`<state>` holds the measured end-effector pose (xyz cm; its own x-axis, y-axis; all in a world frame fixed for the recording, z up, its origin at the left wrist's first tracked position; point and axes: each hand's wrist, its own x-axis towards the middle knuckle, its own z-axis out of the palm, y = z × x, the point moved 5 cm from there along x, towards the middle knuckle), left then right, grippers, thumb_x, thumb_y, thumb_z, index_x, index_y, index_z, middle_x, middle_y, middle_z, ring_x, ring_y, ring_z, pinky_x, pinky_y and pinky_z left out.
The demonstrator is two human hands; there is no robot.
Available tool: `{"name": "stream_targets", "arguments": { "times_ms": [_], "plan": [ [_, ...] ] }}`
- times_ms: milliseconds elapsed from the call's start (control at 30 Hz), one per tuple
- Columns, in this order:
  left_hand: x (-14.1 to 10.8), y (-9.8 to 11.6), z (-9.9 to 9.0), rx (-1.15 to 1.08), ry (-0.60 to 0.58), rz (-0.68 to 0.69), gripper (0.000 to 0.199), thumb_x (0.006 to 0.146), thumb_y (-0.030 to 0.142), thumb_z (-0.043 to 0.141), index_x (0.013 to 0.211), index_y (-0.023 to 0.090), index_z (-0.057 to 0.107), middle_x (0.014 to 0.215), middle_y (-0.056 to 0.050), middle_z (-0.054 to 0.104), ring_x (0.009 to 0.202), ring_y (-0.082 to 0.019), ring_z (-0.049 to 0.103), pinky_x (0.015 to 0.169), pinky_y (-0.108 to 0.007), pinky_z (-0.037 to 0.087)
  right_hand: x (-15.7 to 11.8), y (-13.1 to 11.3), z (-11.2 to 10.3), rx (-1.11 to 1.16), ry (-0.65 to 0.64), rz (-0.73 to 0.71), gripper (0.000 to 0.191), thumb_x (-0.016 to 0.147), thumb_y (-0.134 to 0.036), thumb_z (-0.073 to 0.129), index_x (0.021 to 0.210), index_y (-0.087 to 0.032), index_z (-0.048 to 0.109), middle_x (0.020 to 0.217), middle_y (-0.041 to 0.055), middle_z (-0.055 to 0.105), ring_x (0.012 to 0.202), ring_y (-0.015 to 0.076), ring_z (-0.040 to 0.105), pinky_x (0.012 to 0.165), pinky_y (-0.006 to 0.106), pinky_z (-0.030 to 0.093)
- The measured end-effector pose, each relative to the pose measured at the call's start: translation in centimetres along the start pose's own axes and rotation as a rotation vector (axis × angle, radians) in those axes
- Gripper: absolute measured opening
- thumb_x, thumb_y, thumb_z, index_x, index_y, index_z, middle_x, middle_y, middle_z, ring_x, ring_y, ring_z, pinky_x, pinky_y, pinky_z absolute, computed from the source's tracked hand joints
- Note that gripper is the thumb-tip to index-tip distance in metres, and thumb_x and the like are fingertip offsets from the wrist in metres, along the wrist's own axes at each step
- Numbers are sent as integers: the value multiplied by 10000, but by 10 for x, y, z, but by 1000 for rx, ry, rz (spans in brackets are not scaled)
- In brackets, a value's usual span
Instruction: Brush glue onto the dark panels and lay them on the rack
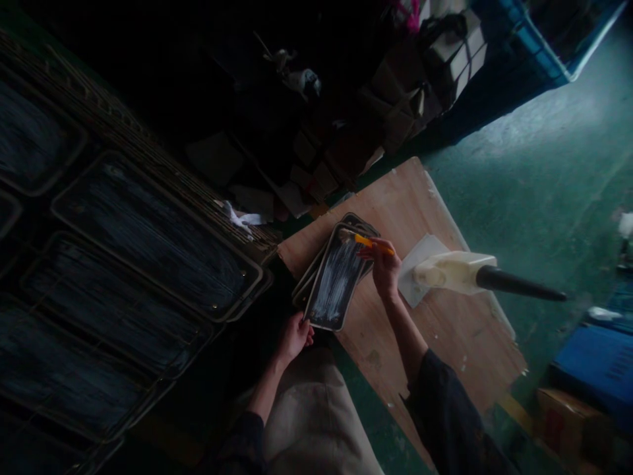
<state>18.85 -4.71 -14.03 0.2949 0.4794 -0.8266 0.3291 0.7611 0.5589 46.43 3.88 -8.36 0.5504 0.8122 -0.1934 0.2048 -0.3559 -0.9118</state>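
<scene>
My right hand (386, 267) is closed around the orange handle of a brush (368, 243). Its bristles rest near the far end of a dark rectangular tray (332, 280) with a pale rim and whitish streaks across its face. At the near left corner of that tray, my left hand (295, 336) pinches the edge. Under it lie more dark trays (309, 277), turned at slightly different angles. To the right of my right hand, a cream plastic container (452, 272) with a long dark nozzle or handle lies on a white sheet (413, 293).
The stack sits on a wooden board (400, 194). On the left, several larger streaked dark trays (153, 231) lie beside layered cardboard (106, 105). A blue crate (539, 49) and tied boxes (457, 56) stand at the back; a blue box (593, 363) is at right on the green floor (534, 158).
</scene>
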Motion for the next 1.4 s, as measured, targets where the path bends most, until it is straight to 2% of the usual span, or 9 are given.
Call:
{"name": "stream_targets", "arguments": {
  "times_ms": [133,267,533,667,800,867,1033,1200,1400],
  "plan": [
    [3,-6,1,21,9,2,234,823,324,574,669,190,461,538,31,583,372,-89,554,352,-157,390,-2,-16,4,-145,-62,-180,293,1001,-377,394,1203,-232,549,925,50,681,852,194,688,794,340,566],
    [3,-5,1,29,13,-28,219,820,304,563,667,190,455,543,30,584,373,-89,554,352,-158,389,-23,-22,10,-408,-262,-295,270,993,-337,435,1154,-226,621,1003,84,685,922,220,666,813,331,534],
    [-1,5,1,0,5,-43,180,790,295,552,669,189,472,532,32,578,371,-92,549,350,-165,388,-109,-10,2,-272,-705,-126,261,1004,-354,437,1154,-242,618,950,65,701,829,191,684,727,296,550],
    [-2,5,1,7,-14,-19,217,787,354,565,681,183,482,549,23,590,383,-98,559,358,-174,398,-90,-2,-12,-121,-606,-9,268,1006,-358,422,1162,-227,596,881,35,711,802,174,695,742,306,566],
    [-1,2,1,-10,-13,-7,294,767,433,603,682,182,478,546,22,593,384,-102,564,365,-182,411,-29,-3,-30,-215,-263,-146,266,989,-345,455,1179,-224,597,904,34,715,836,178,697,778,326,557],
    [-1,1,1,-28,-10,-13,323,756,466,613,690,180,477,556,18,602,395,-109,578,373,-191,430,-11,-5,-34,-271,-192,-221,260,989,-324,459,1187,-232,600,929,33,713,847,177,695,782,327,554],
    [-2,-1,2,-63,-5,-37,322,753,468,616,727,179,477,577,11,617,428,-126,609,395,-210,469,-34,-10,-38,-408,-199,-363,233,982,-288,497,1167,-230,626,1009,66,698,883,182,676,781,304,538],
    [-1,0,2,-32,-13,-37,272,775,417,586,714,177,475,571,9,618,420,-122,604,383,-200,453,-68,-16,-30,-484,-358,-361,239,995,-274,473,1180,-224,616,926,63,701,804,173,670,693,263,521],
    [0,1,3,-36,-8,-44,299,754,426,616,695,185,450,560,12,619,410,-124,602,372,-198,447,-25,-23,-17,-587,-416,-495,274,1004,-258,442,1222,-228,605,946,61,675,819,169,632,719,268,487]
  ]
}}
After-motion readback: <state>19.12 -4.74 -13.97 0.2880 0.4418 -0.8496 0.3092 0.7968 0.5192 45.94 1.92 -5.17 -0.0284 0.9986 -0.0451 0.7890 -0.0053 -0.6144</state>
